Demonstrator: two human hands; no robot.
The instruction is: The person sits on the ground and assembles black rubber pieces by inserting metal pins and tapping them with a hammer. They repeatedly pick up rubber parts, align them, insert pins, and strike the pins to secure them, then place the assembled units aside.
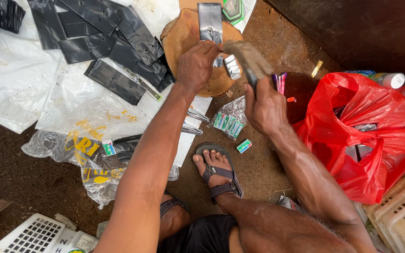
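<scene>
The left hand (197, 65) pins a black rubber strip (210, 22) flat on the wooden block (183, 35) to steady it; the right hand (264, 108) grips a worn mallet (248, 58) raised above.

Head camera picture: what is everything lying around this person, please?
Round wooden block: one, brown, top centre.
Black rubber strip: one, on the block, under the left hand.
Cut black rubber pieces: many, on white plastic sheeting, upper left.
Wooden mallet: one, brown, over the block's right edge.
Red plastic bag: one, right.
Small green-white boxes: several, on the dirt near the sandalled foot.
White crates: lower right.
Left hand: pressing the strip.
Right hand: gripping the mallet.
</scene>
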